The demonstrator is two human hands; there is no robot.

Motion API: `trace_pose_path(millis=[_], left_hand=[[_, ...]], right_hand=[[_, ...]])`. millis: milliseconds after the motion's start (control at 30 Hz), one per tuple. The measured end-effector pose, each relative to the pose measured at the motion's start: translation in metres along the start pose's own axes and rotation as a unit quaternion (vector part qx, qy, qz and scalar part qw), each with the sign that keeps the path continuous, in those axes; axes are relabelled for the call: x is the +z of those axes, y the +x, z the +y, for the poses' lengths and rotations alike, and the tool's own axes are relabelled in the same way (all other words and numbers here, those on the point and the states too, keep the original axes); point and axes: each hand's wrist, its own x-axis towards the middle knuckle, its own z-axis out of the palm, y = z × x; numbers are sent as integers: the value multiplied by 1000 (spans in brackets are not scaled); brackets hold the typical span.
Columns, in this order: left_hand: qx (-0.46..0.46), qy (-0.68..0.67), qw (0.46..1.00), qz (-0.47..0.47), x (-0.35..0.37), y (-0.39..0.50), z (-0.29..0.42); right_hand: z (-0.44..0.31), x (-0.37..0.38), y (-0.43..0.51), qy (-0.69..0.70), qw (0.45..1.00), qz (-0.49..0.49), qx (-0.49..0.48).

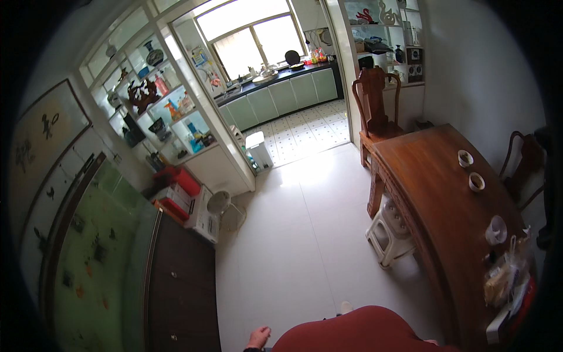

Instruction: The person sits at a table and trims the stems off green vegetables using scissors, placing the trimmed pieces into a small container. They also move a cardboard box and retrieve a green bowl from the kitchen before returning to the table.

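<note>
My left hand (260,337) hangs beside my dark red top at the bottom edge, above the pale floor, with its fingers loosely curled; whether they are fully closed is hard to tell, and no object shows in it. Of my right hand only a sliver of skin (432,342) shows at the right side of the top, and its fingers are hidden. To the right stands a long wooden table (440,185) with two small bowls, one (465,158) behind the other (476,181), a white plastic container (496,230) and a clear plastic bag (506,281).
A white plastic stool (390,233) is partly under the table, with a carved wooden chair (376,105) behind. On the left are a fish tank (96,255) on a dark cabinet (182,281), boxes (204,220) and a round stool (219,202). A white bin (259,149) stands by the kitchen doorway.
</note>
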Motion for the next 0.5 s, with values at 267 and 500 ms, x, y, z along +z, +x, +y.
trace_pose_path(millis=[267,500], left_hand=[[-57,84,994,-33,-12,91,100],[-118,60,991,-37,-26,196,101]], right_hand=[[-327,-82,54,305,946,42,97],[-511,-125,142,324,943,54,46]])
